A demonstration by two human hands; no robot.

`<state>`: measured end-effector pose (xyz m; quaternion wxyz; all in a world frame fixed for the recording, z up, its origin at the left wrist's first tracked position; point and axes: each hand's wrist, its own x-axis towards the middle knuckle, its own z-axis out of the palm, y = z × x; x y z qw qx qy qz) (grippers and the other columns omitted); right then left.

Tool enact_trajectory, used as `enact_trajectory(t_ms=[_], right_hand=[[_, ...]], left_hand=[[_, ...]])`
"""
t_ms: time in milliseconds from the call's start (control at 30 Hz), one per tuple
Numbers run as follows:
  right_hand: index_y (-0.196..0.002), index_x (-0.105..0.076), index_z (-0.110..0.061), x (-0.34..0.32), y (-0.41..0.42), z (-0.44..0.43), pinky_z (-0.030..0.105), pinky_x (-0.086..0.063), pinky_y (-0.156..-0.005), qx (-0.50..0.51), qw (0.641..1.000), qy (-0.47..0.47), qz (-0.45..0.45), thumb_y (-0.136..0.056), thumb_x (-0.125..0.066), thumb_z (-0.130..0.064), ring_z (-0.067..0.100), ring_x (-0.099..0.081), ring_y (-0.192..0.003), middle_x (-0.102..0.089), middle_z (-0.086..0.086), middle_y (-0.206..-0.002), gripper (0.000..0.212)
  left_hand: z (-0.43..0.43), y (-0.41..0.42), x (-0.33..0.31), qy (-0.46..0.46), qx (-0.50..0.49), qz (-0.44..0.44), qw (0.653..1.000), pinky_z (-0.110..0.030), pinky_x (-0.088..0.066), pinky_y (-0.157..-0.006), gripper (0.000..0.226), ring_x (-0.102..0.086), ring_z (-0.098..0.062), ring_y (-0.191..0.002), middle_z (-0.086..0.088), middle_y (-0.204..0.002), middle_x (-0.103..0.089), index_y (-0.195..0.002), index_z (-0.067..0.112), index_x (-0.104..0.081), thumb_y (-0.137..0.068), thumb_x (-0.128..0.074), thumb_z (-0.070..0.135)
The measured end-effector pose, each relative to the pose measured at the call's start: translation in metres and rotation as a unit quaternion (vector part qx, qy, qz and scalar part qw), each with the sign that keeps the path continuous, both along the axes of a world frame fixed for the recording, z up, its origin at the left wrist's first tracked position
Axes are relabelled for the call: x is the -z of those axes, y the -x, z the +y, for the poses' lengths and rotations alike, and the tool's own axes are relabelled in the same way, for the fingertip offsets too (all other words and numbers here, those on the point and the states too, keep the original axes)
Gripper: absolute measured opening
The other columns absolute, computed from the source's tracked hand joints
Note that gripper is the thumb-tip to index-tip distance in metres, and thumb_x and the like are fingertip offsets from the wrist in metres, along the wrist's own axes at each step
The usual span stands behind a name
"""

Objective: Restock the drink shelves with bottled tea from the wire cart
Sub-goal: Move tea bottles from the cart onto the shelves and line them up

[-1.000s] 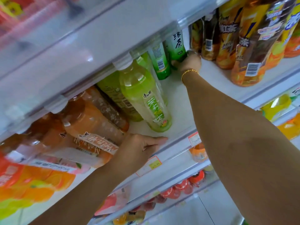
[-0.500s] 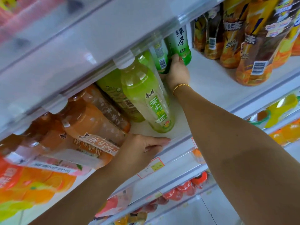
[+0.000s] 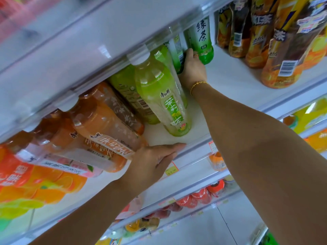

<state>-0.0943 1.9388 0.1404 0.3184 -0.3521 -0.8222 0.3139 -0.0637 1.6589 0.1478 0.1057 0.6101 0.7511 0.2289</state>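
A green tea bottle (image 3: 201, 39), deep on the shelf (image 3: 230, 78), is gripped near its base by the curled right hand (image 3: 193, 68). The left hand (image 3: 154, 160) is laid flat, empty, on the shelf edge. The bottle is best slid upright, label forward. Counted: two green tea bottles, two jasmine tea bottles (image 3: 162, 96).

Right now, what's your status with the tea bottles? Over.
Left grip flat on shelf edge. Right grip holds green tea bottle at shelf back. Jasmine tea bottle close beside forearm.
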Motion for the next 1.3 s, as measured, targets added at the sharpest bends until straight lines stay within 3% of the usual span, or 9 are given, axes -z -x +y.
enact_trajectory(t_ms=[67, 200, 267, 367, 533, 633, 800, 1067, 1300], right_hand=[[-0.125, -0.037, -0.004, 0.001, -0.001, -0.001, 0.039, -0.044, -0.079, -0.01, 1.0, 0.008, 0.009, -0.079, -0.067, -0.04, 0.033, -0.057, -0.102, -0.054, 0.018, -0.118, 0.065], [-0.127, -0.033, -0.004, 0.004, 0.0, -0.003, 0.036, -0.041, -0.072, -0.036, 0.999, 0.016, 0.025, -0.083, -0.062, -0.034, 0.034, -0.059, -0.097, -0.057, 0.019, -0.114, 0.061], [-0.129, -0.034, -0.006, 0.004, 0.002, -0.002, 0.037, -0.043, -0.076, -0.031, 0.998, 0.03, 0.045, -0.08, -0.066, -0.037, 0.032, -0.057, -0.103, -0.053, 0.017, -0.119, 0.067], [-0.127, -0.037, -0.008, 0.003, 0.003, 0.002, 0.038, -0.045, -0.085, -0.005, 0.998, 0.023, 0.05, -0.072, -0.073, -0.044, 0.03, -0.052, -0.111, -0.044, 0.013, -0.126, 0.075], [-0.133, -0.033, -0.009, 0.005, 0.001, 0.002, 0.036, -0.047, -0.079, 0.006, 0.999, 0.016, 0.049, -0.073, -0.074, -0.035, 0.031, -0.058, -0.104, -0.054, 0.014, -0.12, 0.077], [-0.137, -0.031, -0.006, 0.006, 0.001, -0.001, 0.039, -0.047, -0.083, 0.02, 0.997, -0.001, 0.071, -0.075, -0.071, -0.03, 0.033, -0.053, -0.11, -0.043, 0.015, -0.13, 0.078], [-0.137, -0.03, -0.008, 0.008, 0.008, 0.006, 0.041, -0.04, -0.098, 0.049, 0.998, -0.019, 0.031, -0.07, -0.075, -0.047, 0.03, -0.038, -0.124, -0.04, 0.012, -0.135, 0.09], [-0.131, -0.037, -0.006, 0.008, 0.008, 0.006, 0.041, -0.043, -0.096, 0.075, 0.997, -0.017, 0.014, -0.072, -0.074, -0.042, 0.03, -0.04, -0.124, -0.043, 0.012, -0.132, 0.079], [-0.12, -0.04, -0.007, 0.005, 0.002, -0.001, 0.04, -0.047, -0.085, 0.095, 0.993, 0.012, 0.065, -0.073, -0.072, -0.045, 0.031, -0.049, -0.114, -0.04, 0.013, -0.132, 0.069]], left_hand=[[-0.001, -0.001, 0.004, -0.012, 0.017, 0.025, 0.999, -0.009, -0.05, -0.076, 0.035, -0.066, 0.0, -0.086, 0.006, -0.105, -0.072, -0.124, 0.02, -0.062, -0.093, -0.047, 0.02], [0.002, 0.0, 0.012, -0.012, 0.045, 0.029, 0.998, -0.018, -0.039, -0.104, 0.039, -0.049, -0.003, -0.127, 0.007, -0.133, -0.055, -0.133, 0.013, -0.052, -0.095, -0.046, 0.014], [0.002, 0.002, 0.013, 0.002, 0.06, 0.039, 0.997, -0.019, -0.034, -0.109, 0.039, -0.042, -0.004, -0.133, 0.005, -0.136, -0.052, -0.135, 0.012, -0.049, -0.097, -0.045, 0.018], [0.002, 0.003, 0.013, 0.008, 0.061, 0.058, 0.996, -0.016, -0.033, -0.108, 0.043, -0.042, -0.002, -0.132, 0.007, -0.136, -0.051, -0.135, 0.012, -0.051, -0.094, -0.051, 0.025], [0.004, 0.003, 0.014, -0.007, 0.047, 0.066, 0.997, -0.011, -0.032, -0.105, 0.048, -0.044, 0.002, -0.128, 0.013, -0.134, -0.05, -0.133, 0.014, -0.052, -0.088, -0.058, 0.029], [0.003, 0.003, 0.017, -0.016, 0.044, 0.073, 0.996, -0.011, -0.034, -0.104, 0.048, -0.046, 0.004, -0.126, 0.015, -0.132, -0.051, -0.131, 0.015, -0.055, -0.087, -0.059, 0.031], [0.002, 0.006, 0.02, -0.011, 0.026, 0.035, 0.999, -0.013, -0.035, -0.104, 0.049, -0.046, 0.002, -0.126, 0.014, -0.133, -0.053, -0.132, 0.017, -0.056, -0.087, -0.06, 0.035], [0.002, 0.004, 0.017, -0.002, 0.023, 0.03, 0.999, -0.011, -0.034, -0.104, 0.05, -0.045, 0.004, -0.127, 0.019, -0.134, -0.05, -0.134, 0.018, -0.051, -0.088, -0.057, 0.036], [0.001, 0.004, 0.017, 0.005, 0.022, 0.041, 0.999, -0.012, -0.035, -0.104, 0.05, -0.043, 0.004, -0.128, 0.014, -0.135, -0.051, -0.134, 0.02, -0.052, -0.087, -0.058, 0.038]])
